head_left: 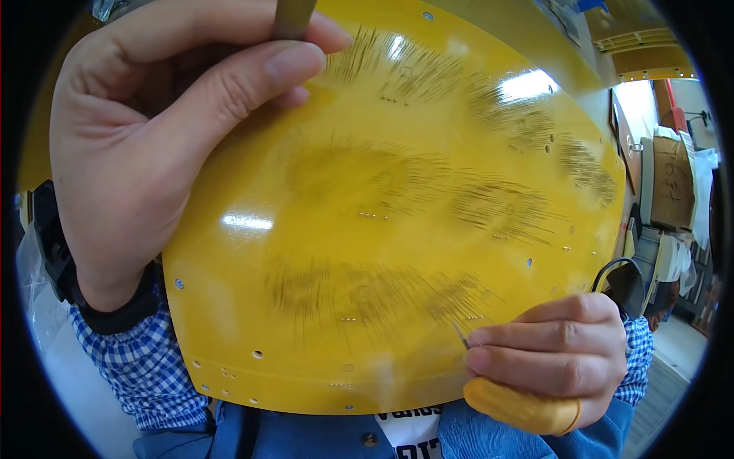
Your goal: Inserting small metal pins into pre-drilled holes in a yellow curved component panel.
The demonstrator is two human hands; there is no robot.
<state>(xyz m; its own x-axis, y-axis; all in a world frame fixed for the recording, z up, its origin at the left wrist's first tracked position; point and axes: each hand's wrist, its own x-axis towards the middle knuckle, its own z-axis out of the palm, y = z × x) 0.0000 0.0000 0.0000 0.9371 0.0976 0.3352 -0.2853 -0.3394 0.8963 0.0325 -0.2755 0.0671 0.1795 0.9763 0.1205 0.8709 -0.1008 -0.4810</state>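
Yellow panel (329,237) at centre, patches of dark strands (501,208) across it. Left hand (153,130), far left, pinches flat metal strip (293,19); right hand (562,352), near right, pinches thin pointed tool (459,334). Cardboard box (671,182) far right.

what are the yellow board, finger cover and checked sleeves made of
Large yellow board: perhaps plastic or resin laminate, glossy, given bright reflections. Yellow finger cover: probably thin rubber, satiny, creased, with a thicker rim. Blue-and-white checked sleeves: likely woven fabric, matte, softly wrinkled.
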